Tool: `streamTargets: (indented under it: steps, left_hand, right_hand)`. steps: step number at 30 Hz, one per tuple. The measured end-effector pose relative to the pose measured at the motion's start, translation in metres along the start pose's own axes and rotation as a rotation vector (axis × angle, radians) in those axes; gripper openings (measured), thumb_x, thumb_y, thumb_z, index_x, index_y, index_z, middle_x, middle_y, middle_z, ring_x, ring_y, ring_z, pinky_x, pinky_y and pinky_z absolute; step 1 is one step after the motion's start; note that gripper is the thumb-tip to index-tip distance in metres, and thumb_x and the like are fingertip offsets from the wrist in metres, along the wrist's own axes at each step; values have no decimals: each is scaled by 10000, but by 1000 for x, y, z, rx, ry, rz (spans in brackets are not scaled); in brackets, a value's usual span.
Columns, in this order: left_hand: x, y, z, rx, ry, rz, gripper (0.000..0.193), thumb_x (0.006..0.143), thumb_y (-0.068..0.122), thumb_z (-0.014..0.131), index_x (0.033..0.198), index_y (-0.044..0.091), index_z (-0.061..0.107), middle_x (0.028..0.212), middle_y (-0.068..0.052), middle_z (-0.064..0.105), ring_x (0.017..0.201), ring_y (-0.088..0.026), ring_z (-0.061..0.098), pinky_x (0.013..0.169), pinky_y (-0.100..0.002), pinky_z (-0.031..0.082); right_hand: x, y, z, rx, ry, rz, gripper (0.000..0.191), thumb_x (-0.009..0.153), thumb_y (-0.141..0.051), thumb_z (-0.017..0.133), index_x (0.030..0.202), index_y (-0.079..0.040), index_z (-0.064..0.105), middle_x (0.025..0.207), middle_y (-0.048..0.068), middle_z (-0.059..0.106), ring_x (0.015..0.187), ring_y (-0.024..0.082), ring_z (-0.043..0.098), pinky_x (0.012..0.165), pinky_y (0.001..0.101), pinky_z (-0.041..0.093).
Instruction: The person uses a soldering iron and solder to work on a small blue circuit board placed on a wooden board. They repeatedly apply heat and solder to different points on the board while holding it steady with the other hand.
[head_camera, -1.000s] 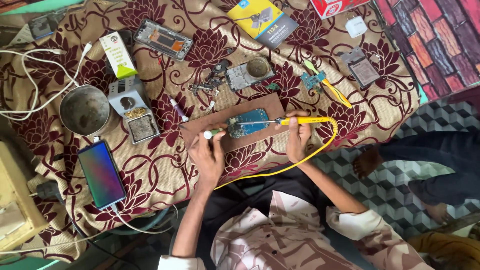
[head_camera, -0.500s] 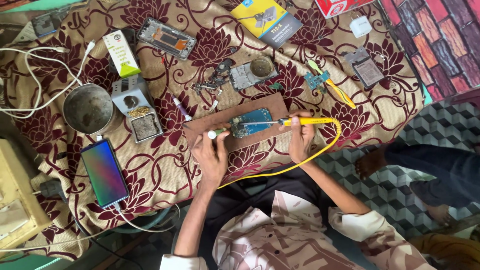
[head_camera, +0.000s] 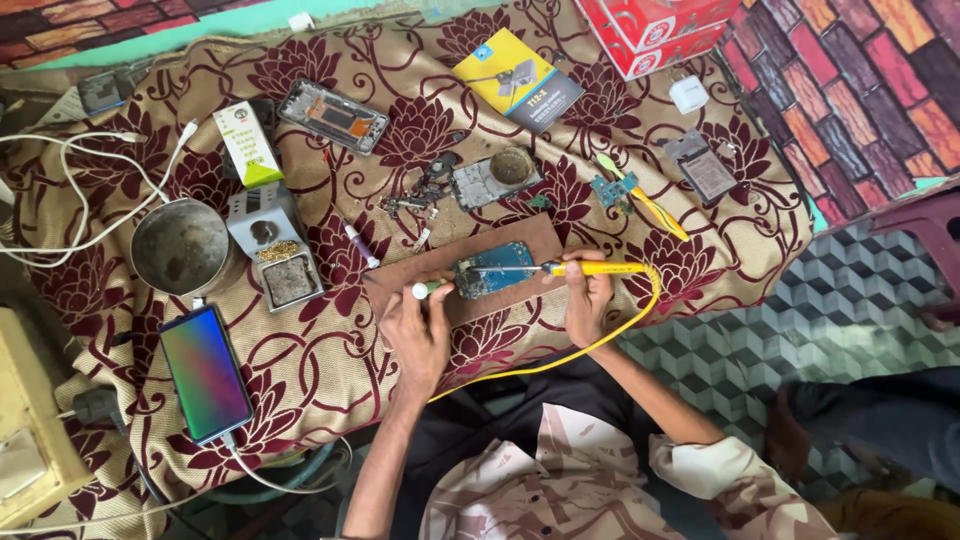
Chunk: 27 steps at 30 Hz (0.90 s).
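Observation:
My right hand (head_camera: 586, 298) grips a yellow soldering iron (head_camera: 590, 268), whose metal tip reaches left onto a blue circuit board (head_camera: 492, 269). The board lies on a brown wooden plank (head_camera: 500, 245) set on the flowered cloth. My left hand (head_camera: 417, 335) rests at the plank's left end and pinches a small white and green tube (head_camera: 428, 290) just beside the board. The iron's yellow cord (head_camera: 600, 340) loops down to my lap.
A round metal bowl (head_camera: 181, 246), a soldering stand with sponge (head_camera: 276, 250), a lit phone on a cable (head_camera: 205, 372), a phone frame (head_camera: 332, 116), a yellow booklet (head_camera: 516, 80), tweezers (head_camera: 640, 198), small boards and loose parts (head_camera: 420, 192) lie around. White cables (head_camera: 70, 200) trail at left.
The view has shifted slightly. Both hands stay on the plank, with the iron's tip still on the blue board.

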<state>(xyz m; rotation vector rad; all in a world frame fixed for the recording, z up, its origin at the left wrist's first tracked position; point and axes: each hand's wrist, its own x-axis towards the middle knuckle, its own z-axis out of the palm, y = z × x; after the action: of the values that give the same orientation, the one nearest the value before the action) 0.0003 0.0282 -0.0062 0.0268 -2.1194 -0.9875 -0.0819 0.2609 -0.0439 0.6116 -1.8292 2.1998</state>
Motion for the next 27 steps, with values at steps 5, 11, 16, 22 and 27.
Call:
streamTargets:
  steps: [5,11,16,22,27]
  left_hand:
    - [-6,-10,7,52,-12,-37,132,1029,164,660,972,62,722,555,-7,597,407,-112,340,493,-325,301]
    - [-5,-5,6,39,9,-3,145,1032,176,662,956,65,715,561,-6,574,427,-107,345,522,-320,308]
    - [2,4,1,28,-2,-12,128,1017,144,659,954,47,715,553,-22,570,409,-133,368,523,-337,332]
    - [1,9,-7,4,-15,8,117,1033,119,640,952,53,694,611,-37,615,438,-154,387,564,-341,364]
    - [2,6,-4,52,-45,-35,87,998,110,672,957,59,729,570,-40,608,410,-145,387,529,-341,336]
  right_hand:
    - [1,-3,-2,-61,-6,-40,171,1120,-170,487,1132,-2,514,1003,103,623,833,132,685,770,271,551]
    - [2,-34,9,-320,12,-165,127,1044,-126,564,1084,-8,540,1102,141,585,746,116,601,657,272,496]
    - [28,-83,22,-644,-126,-549,102,1008,-127,638,1036,-52,576,980,94,582,876,229,578,811,395,460]
    - [49,-131,41,-687,-288,-436,83,989,-96,673,988,-47,606,885,68,625,823,217,576,799,411,450]
    - [44,-131,54,-654,-205,-234,102,981,-90,689,955,-20,620,843,99,610,768,228,573,711,361,453]
